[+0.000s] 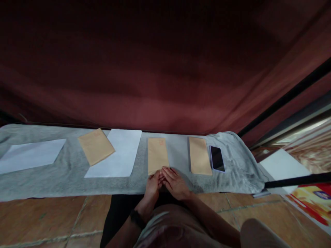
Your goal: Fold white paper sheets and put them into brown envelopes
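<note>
My left hand point(153, 186) and my right hand point(176, 183) meet at the table's near edge, over the lower end of a brown paper envelope point(158, 155). The left fingers are curled in, their tips against the right hand. Stretched fingers of the right hand lie across them, and no object shows between the two. The envelope lies upright with a small red printed mark at its top right. To the right lies a second brown envelope point(200, 155), with a dark-screened phone point(217, 158) beside it.
Grey cloth point(72, 179) covers the long, narrow table. On the left, a third brown envelope point(96, 146) overlaps a white sheet point(124, 151); another white sheet point(31, 155) lies farther left. A dark red curtain point(155, 103) hangs behind. A black bar point(297, 181) stands out at right.
</note>
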Action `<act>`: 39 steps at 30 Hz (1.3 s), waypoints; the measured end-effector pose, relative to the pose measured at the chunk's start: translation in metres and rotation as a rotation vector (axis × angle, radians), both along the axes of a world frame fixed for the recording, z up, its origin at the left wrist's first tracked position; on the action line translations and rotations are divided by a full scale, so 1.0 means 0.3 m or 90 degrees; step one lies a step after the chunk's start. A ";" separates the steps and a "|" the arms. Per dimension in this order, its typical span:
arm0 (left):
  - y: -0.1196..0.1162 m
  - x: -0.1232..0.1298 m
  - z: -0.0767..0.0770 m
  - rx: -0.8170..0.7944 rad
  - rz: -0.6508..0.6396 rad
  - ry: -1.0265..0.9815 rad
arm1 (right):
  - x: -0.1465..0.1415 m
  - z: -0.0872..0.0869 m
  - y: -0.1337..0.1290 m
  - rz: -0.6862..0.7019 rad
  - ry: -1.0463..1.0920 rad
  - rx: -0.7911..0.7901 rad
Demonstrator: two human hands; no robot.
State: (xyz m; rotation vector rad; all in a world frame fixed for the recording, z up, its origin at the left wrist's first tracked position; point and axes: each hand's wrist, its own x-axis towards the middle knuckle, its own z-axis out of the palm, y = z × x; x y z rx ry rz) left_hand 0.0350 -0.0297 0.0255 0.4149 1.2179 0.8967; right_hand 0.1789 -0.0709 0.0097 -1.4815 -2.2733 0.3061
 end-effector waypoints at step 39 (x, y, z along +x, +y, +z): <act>0.067 -0.069 -0.038 0.399 -0.054 0.361 | -0.063 0.014 0.012 -0.244 -0.022 -0.043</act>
